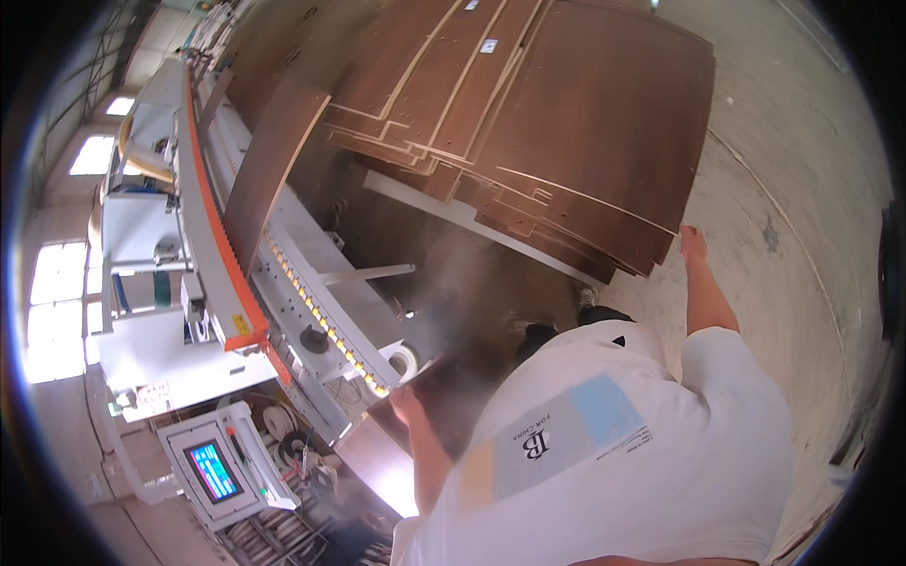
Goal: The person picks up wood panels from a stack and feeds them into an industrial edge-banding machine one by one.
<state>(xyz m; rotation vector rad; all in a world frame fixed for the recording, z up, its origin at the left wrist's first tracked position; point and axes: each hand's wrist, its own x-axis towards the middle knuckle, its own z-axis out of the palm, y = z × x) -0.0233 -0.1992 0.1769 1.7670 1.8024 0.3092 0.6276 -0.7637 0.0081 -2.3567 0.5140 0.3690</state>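
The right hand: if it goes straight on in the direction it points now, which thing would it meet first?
Most likely the large brown board; the right hand seems to be right at its near corner, though depth is unclear here.

A lit screen (215,471) glows on a control panel (201,429); beside it, seemingly, a pale coil (277,421); windows (55,325) beyond.

Large panel (609,113): dark brown, flat-faced, with a thin pale lower edge; lay flat, slanting across the upper right of the frame. Second panel (376,448): brown, its surface washed out by white glare; lay at lower centre, partly hidden, full outline unclear.
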